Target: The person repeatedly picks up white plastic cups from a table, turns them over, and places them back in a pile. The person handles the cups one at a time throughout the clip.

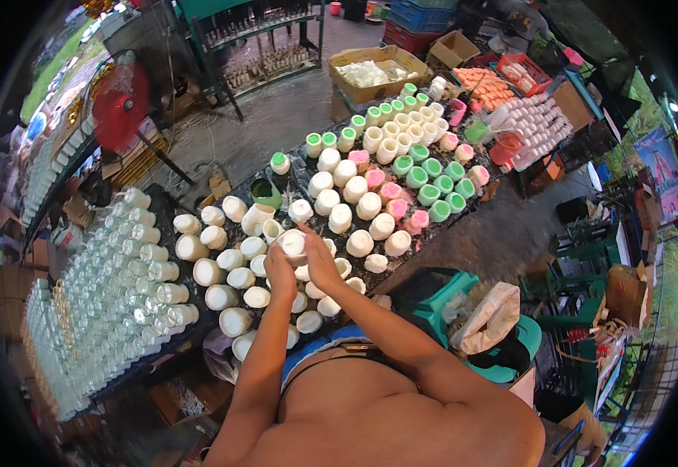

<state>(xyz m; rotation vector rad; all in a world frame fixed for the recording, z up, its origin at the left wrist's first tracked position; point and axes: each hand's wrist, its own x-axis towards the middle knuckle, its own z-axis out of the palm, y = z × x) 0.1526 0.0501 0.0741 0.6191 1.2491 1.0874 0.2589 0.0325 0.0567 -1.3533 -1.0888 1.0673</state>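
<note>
Between both hands, above the near part of a crowded dark table, is a white cup-shaped piece (292,244) with a pale, chalky-looking top. My left hand (280,271) grips its left side, and my right hand (322,261) closes round its right side. Under and around the hands stand several similar white pieces (240,278), some filled to the top and others hollow. Just beyond the hands are another white piece (300,210) and a dark green pot (266,192). My wrists hide some of the nearest pieces.
Rows of clear glass jars (133,272) fill the left. Farther along the table stand pink-topped (390,190) and green-topped pieces (431,166), and a cardboard box (354,56) of white chunks. A red fan (120,107) is at far left, a green chair (440,300) at right.
</note>
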